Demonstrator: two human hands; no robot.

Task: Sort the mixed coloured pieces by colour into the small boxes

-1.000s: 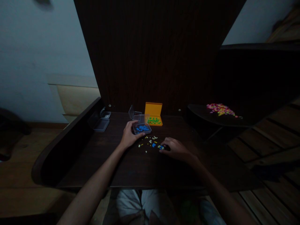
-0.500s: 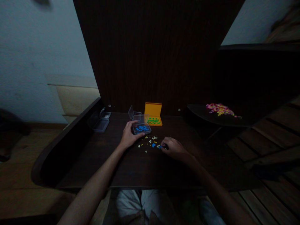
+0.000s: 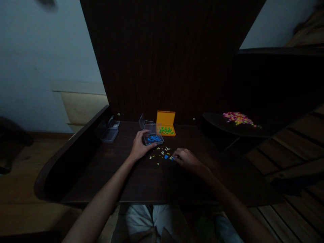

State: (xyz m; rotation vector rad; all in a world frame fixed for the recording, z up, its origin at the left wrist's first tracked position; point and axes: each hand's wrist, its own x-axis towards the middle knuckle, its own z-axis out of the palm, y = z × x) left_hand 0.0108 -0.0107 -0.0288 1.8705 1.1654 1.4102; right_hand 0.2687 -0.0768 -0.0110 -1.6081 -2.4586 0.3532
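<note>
My left hand (image 3: 139, 145) grips the near left side of a clear plastic box (image 3: 162, 143), its thumb along the front edge. Many small blue pieces (image 3: 154, 138) lie inside that box. Loose white and yellow pieces (image 3: 162, 153) are scattered on the dark table in front of it, with a larger blue piece (image 3: 166, 157) among them. At the right end of this scatter is my right hand (image 3: 186, 158), fingers curled together at the tabletop beside a small blue bit. What the fingertips pinch, if anything, is hidden.
Behind the clear box stands an orange box (image 3: 165, 117), lid raised, with green pieces (image 3: 166, 130) inside. Other clear cases (image 3: 110, 134) lie at the left by the raised table side. A pile of pink and yellow pieces (image 3: 238, 118) sits on a side shelf to the right.
My right hand's fingers have shifted slightly at the edge of the loose pieces. My left hand keeps its hold on the clear box.
</note>
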